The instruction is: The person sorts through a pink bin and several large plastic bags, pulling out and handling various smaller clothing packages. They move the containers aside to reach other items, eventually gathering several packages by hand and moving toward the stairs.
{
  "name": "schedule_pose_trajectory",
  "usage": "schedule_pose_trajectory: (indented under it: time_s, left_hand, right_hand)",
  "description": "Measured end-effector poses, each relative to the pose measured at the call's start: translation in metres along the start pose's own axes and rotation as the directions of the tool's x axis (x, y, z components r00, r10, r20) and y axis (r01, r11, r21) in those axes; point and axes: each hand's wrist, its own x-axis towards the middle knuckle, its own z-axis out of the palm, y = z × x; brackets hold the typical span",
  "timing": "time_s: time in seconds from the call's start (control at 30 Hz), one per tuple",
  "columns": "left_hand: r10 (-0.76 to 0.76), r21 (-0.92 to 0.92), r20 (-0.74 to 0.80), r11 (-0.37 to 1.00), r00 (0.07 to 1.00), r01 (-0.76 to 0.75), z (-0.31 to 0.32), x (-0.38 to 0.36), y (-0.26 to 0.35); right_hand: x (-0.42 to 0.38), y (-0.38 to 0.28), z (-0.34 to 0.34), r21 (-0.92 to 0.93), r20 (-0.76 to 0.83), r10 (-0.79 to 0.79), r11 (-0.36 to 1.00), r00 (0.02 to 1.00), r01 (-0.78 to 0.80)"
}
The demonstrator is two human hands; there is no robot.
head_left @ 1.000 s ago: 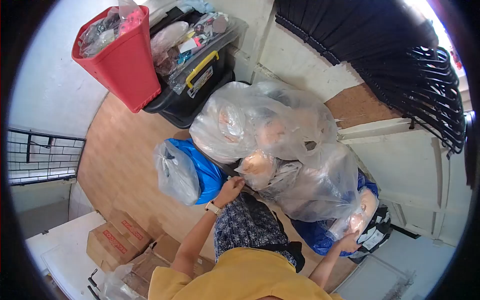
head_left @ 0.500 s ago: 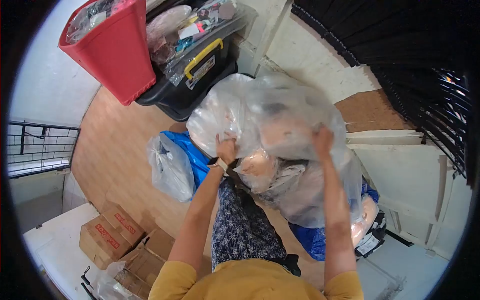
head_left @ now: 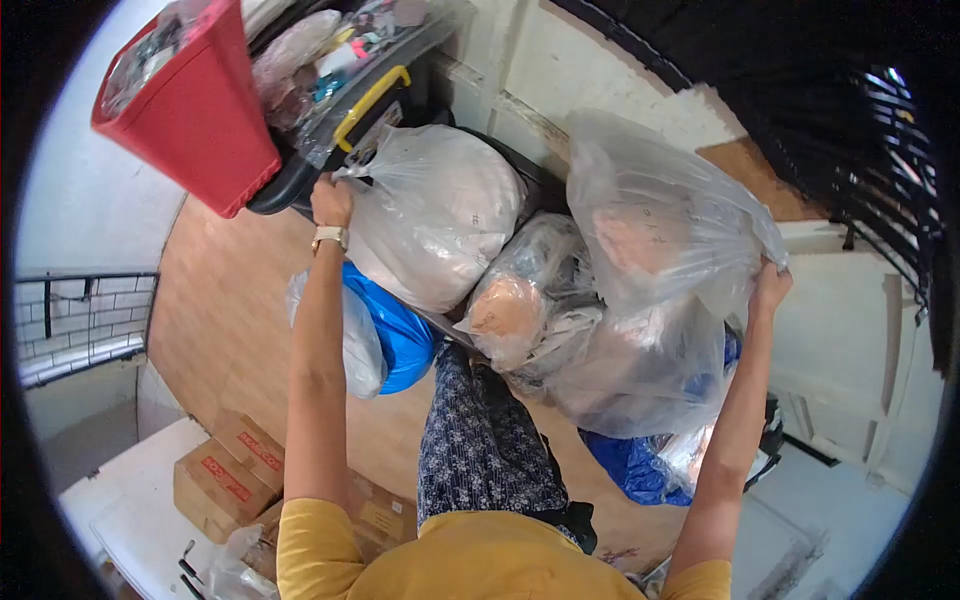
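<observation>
My left hand (head_left: 332, 202) is closed on the gathered neck of a full clear plastic bag (head_left: 450, 215), up beside the black storage bin. Out to the right, my right hand (head_left: 770, 288) grips the bunched corner of another clear plastic bag (head_left: 650, 210), which is stretched out and has something peach-coloured inside. Between the two bags lies a smaller clear bag (head_left: 510, 305) with a round peach-coloured item showing through. Below the right bag is one more cloudy plastic bag (head_left: 640, 375), partly covered.
A red bin (head_left: 190, 110) and a black storage bin with a yellow handle (head_left: 372, 108) stand at upper left, both filled. A blue bag (head_left: 400, 345) lies by my leg, another blue bag (head_left: 635, 465) at right. Cardboard boxes (head_left: 228, 475) sit lower left; a black curtain (head_left: 790, 90) hangs upper right.
My hands have spread apart. The left one moved up and left with its bag's neck; the right one moved right, pulling its bag away and uncovering the smaller bag between.
</observation>
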Motion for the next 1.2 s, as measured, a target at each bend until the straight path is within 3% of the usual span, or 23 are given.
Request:
schedule_pose_trajectory:
  time_s: [0.1,0.2,0.3,0.37,0.43,0.47,0.5,0.57,0.6,0.63,0.67,0.7,0.73,0.77,0.83,0.87,0.93,1.0,1.03,1.07,1.13,1.17,1.2]
  left_hand:
    - [0.04,0.018,0.041,0.999,0.998,-0.041,0.007,0.003,-0.009]
    - [-0.001,0.029,-0.04,1.0,0.999,0.002,0.018,0.011,-0.012]
    - [0.011,-0.053,0.114,0.999,0.993,-0.005,0.008,-0.007,0.005]
    - [0.039,0.027,0.146,0.999,0.989,-0.044,0.011,-0.022,0.003]
    - [0.317,0.176,0.15,0.924,0.937,-0.341,0.015,-0.046,0.0]
    - [0.374,0.177,0.139,0.902,0.917,-0.395,0.015,-0.062,0.001]
    - [0.429,0.179,0.129,0.877,0.894,-0.447,0.013,-0.082,0.008]
    - [0.566,0.128,-0.076,0.822,0.821,-0.555,0.001,-0.128,0.027]
    - [0.529,0.085,-0.047,0.847,0.847,-0.524,-0.002,-0.153,0.03]
    - [0.493,0.042,-0.016,0.87,0.87,-0.492,-0.003,-0.179,0.031]
    - [0.441,-0.122,0.087,0.895,0.893,-0.43,0.001,-0.208,0.027]
    - [0.399,-0.276,0.196,0.899,0.896,-0.34,0.007,-0.236,0.019]
    - [0.47,-0.292,0.314,0.874,0.825,-0.388,0.01,-0.261,0.013]
    - [0.528,-0.315,0.422,0.847,0.737,-0.427,0.013,-0.284,0.008]
    - [0.526,-0.362,0.523,0.85,0.671,-0.383,0.022,-0.321,0.002]
    - [0.516,-0.36,0.518,0.855,0.682,-0.373,0.032,-0.333,-0.003]
    - [0.448,-0.237,0.638,0.888,0.627,-0.393,0.045,-0.346,-0.007]
    - [0.459,-0.21,0.603,0.881,0.653,-0.425,0.053,-0.342,-0.006]
    - [0.475,-0.176,0.572,0.867,0.669,-0.466,0.056,-0.338,-0.004]
    - [0.473,-0.184,0.575,0.87,0.668,-0.457,0.059,-0.334,-0.004]
    - [0.381,-0.246,0.558,0.924,0.737,-0.292,0.069,-0.319,-0.006]
    - [0.234,-0.022,0.645,0.957,0.728,-0.288,0.087,-0.31,-0.015]
    - [0.267,-0.024,0.507,0.955,0.819,-0.297,0.098,-0.296,-0.021]
  right_hand:
    - [-0.003,-0.003,-0.001,-0.043,0.033,0.042,0.998,0.999,-0.041]
    - [0.002,0.006,-0.005,-0.011,0.018,0.08,0.997,0.997,-0.08]
    - [0.005,0.013,-0.004,0.088,-0.017,0.133,0.987,0.991,-0.131]
    - [-0.003,0.007,0.002,0.265,0.063,0.139,0.953,0.988,-0.15]
    - [-0.014,-0.015,0.019,0.282,0.128,0.141,0.944,0.982,-0.172]
    - [-0.021,-0.026,0.03,0.294,0.192,0.145,0.935,0.971,-0.198]
    - [-0.03,-0.03,0.048,0.348,0.194,0.081,0.926,0.978,-0.146]
    - [-0.052,-0.051,0.092,0.391,0.183,-0.122,0.92,0.976,0.041]
    - [-0.066,-0.068,0.115,0.377,0.176,-0.256,0.909,0.95,0.176]
    - [-0.086,-0.094,0.133,0.307,0.068,-0.393,0.883,0.917,0.356]
    - [-0.105,-0.123,0.147,0.217,-0.029,-0.527,0.826,0.849,0.52]
    - [-0.116,-0.14,0.161,0.342,0.02,-0.489,0.823,0.872,0.454]
    - [-0.125,-0.154,0.172,0.458,0.078,-0.456,0.807,0.887,0.374]
    - [-0.135,-0.169,0.181,0.459,0.089,-0.462,0.805,0.882,0.375]
    - [-0.154,-0.197,0.198,0.571,-0.048,-0.575,0.655,0.817,0.495]
    - [-0.162,-0.208,0.207,0.578,-0.036,-0.582,0.651,0.812,0.492]
    - [-0.179,-0.224,0.224,0.598,-0.226,-0.643,0.501,0.732,0.625]
    - [-0.201,-0.228,0.244,0.572,-0.18,-0.742,0.455,0.646,0.682]
    - [-0.21,-0.221,0.249,0.636,0.159,-0.763,0.565,0.627,0.526]
    - [-0.217,-0.21,0.251,0.628,0.477,-0.71,0.688,0.518,0.365]
    - [-0.216,-0.185,0.269,0.493,0.744,-0.652,0.685,0.148,0.536]
    - [-0.217,-0.169,0.271,0.488,0.749,-0.647,0.686,0.145,0.54]
    - [-0.219,-0.154,0.267,0.452,0.77,-0.628,0.663,0.114,0.597]
